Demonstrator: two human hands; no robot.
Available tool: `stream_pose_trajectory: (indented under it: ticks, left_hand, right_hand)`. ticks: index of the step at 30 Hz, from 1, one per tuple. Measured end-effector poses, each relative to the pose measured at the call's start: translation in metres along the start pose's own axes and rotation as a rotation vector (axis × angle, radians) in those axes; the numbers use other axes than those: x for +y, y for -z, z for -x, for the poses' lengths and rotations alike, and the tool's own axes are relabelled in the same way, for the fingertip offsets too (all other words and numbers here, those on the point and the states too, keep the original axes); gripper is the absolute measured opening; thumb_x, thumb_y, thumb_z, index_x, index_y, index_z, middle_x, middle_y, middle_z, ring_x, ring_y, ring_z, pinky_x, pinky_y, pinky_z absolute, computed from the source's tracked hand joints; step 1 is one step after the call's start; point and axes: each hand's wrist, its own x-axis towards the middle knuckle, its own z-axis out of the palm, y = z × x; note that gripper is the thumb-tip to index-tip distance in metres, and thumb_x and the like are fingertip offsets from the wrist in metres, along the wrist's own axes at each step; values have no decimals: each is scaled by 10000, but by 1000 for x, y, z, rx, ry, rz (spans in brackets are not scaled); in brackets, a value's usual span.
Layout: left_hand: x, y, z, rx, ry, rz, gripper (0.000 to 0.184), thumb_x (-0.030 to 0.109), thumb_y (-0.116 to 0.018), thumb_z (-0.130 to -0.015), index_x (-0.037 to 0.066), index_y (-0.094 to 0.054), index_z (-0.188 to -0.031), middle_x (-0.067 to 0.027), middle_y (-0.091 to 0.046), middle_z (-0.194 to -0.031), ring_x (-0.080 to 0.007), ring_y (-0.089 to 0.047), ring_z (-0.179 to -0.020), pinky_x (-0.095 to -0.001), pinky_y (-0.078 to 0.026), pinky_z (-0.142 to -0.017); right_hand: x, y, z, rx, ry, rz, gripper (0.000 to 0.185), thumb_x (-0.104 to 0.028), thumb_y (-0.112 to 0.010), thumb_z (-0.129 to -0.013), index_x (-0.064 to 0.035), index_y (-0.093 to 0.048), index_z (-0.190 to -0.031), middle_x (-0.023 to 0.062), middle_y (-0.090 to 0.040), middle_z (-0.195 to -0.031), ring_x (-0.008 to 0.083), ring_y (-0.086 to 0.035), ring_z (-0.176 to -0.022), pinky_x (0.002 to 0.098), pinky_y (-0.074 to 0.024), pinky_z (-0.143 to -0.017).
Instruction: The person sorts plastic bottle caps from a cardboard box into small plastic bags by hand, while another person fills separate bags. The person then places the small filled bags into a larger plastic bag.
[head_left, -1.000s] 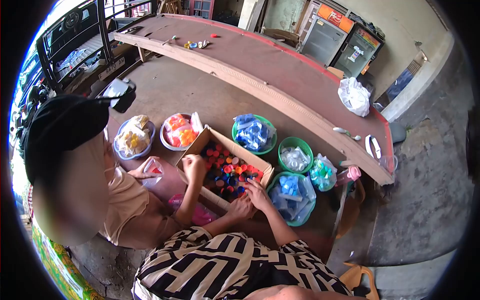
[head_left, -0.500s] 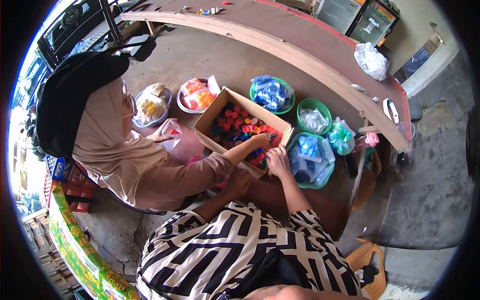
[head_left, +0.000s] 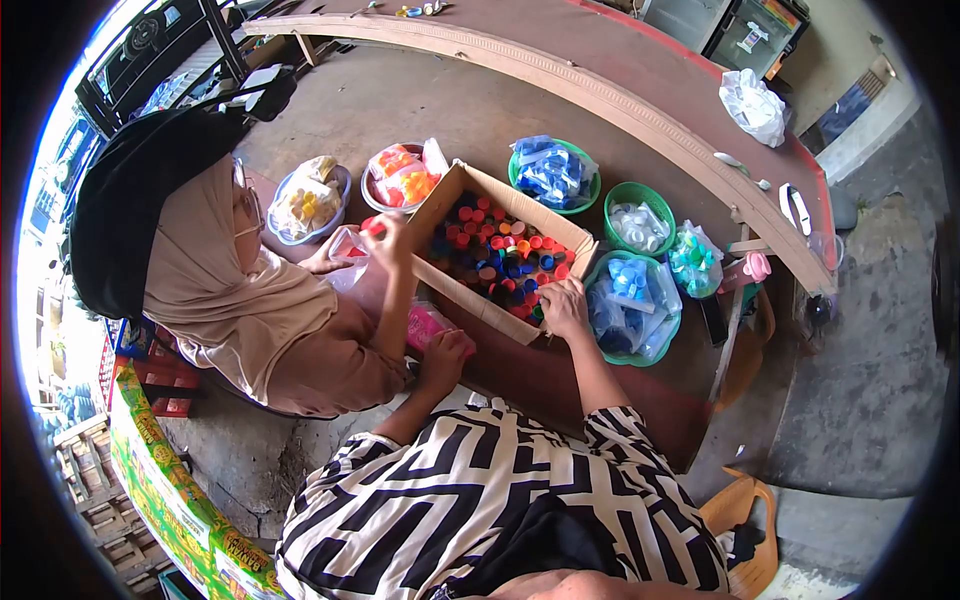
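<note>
A cardboard box full of loose bottle caps, mostly red, blue and orange, stands before me. My right hand is over its near right corner, fingers bent down at the caps; what they pinch is hidden. My left hand is closed on a pink plastic bag in front of the box. At my left a co-worker holds a clear plastic bag in one hand, while the other hand brings a red cap to it.
Around the box stand a green basin with blue caps, a green basket, a light green basin, a bowl of orange caps and a bowl of pale caps. A wooden rail curves behind.
The co-worker's hand has left the box and moved left to the clear bag with a red cap. My left hand has shifted left, and more of the pink bag shows.
</note>
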Motion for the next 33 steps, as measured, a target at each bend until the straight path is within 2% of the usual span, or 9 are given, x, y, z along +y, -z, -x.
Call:
stream_pose_trajectory:
  ticks: [9, 13, 15, 17, 19, 23, 27, 29, 33]
  left_hand:
    - [26, 12, -17, 153, 198, 200, 115, 97, -657, -805, 2, -667, -868, -137, -586, -851, -313, -574, -832, -398, -451, -753]
    - [46, 17, -26, 178, 208, 430, 90, 51, -657, -804, 7, -669, -882, -130, -584, -829, -298, -590, -764, -379, -474, -692]
    - [58, 17, -29, 155, 143, 332, 91, 58, -658, -810, 12, -670, -887, -126, -584, -827, -295, -592, -771, -371, -477, -695]
    - [67, 21, -33, 158, 147, 380, 104, 71, -658, -812, 11, -674, -896, -134, -579, -826, -293, -590, -764, -372, -472, -680]
    - [74, 24, -38, 130, 141, 357, 114, 85, -656, -818, 10, -677, -902, -141, -571, -814, -285, -588, -741, -379, -463, -650]
    - [82, 21, -42, 97, 143, 456, 139, 99, -658, -821, 11, -690, -924, -142, -557, -775, -271, -581, -698, -375, -451, -615]
    - [95, 25, -46, 49, 171, 538, 172, 74, -649, -816, 28, -706, -971, -133, -545, -732, -252, -565, -648, -352, -442, -596]
    - [97, 26, -51, 54, 105, 544, 198, 47, -643, -805, 38, -709, -992, -132, -544, -728, -244, -555, -638, -340, -441, -600]
    - [103, 28, -54, 51, 107, 557, 173, 48, -649, -803, 7, -700, -963, -132, -541, -727, -240, -548, -635, -338, -439, -601]
  right_hand:
    - [2, 4, 2, -46, -8, -12, 179, -128, -662, -768, -112, -699, -942, 36, -677, -984, 248, -581, -1010, 439, -305, -1083]
    - [-8, 7, 6, -22, -6, -10, 214, -118, -666, -774, -93, -680, -987, 57, -653, -1041, 262, -568, -1028, 444, -325, -1057]
    - [-26, 8, 15, 198, 1, -63, 228, -115, -663, -792, -66, -659, -1015, 80, -622, -1075, 277, -558, -1038, 447, -351, -1018]
    - [-54, 18, 35, 201, -30, -278, 211, -115, -662, -817, -50, -638, -1017, 94, -594, -1094, 297, -553, -1033, 410, -430, -926]
    - [-85, 35, 56, 193, -39, -483, 140, -83, -678, -803, -47, -612, -921, 113, -568, -1070, 305, -550, -1021, 408, -448, -889]
    - [-111, 53, 89, 67, 27, -438, 113, -67, -649, -819, -24, -601, -913, 131, -530, -1156, 307, -548, -1059, 410, -443, -909]
    - [-106, 53, 96, 54, -30, -471, 137, -56, -620, -835, -4, -602, -961, 152, -503, -1198, 328, -537, -1102, 421, -439, -932]
    - [-104, 58, 98, 82, -220, -617, 182, -51, -606, -843, 8, -601, -1015, 161, -495, -1209, 349, -520, -1138, 426, -435, -949]
    - [-107, 66, 92, 123, -134, -498, 178, -73, -604, -853, 13, -612, -1008, 166, -517, -1167, 358, -551, -1061, 429, -451, -908]
